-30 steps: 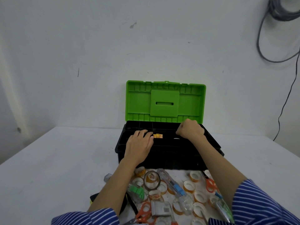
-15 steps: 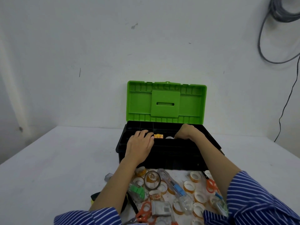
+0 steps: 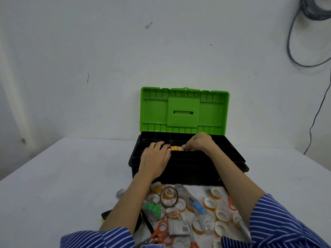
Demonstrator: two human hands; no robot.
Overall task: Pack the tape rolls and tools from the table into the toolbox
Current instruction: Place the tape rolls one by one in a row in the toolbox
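A black toolbox (image 3: 232, 155) stands open on the white table, its green lid (image 3: 154, 111) upright. Orange-and-yellow tape rolls (image 3: 174, 148) stand in a row in its top tray. My left hand (image 3: 154, 156) rests flat on the tray's front left rim, fingertips touching the row's left end. My right hand (image 3: 198, 142) is curled over the row's right end, its fingertips pinching a pale tape roll (image 3: 183, 147). Several loose tape rolls (image 3: 209, 203) lie in front of the box, with orange scissors (image 3: 160, 231) and a clear-handled screwdriver (image 3: 195, 204).
A larger clear tape roll (image 3: 169, 196) and a green-filled clear case (image 3: 152, 208) lie between my forearms. A grey cable (image 3: 315, 113) hangs down the wall at the right. White table surface (image 3: 62, 176) stretches to the left of the box.
My right hand came down from above the tray's right part and moved left to the row of rolls. My left hand stayed on the tray's front edge.
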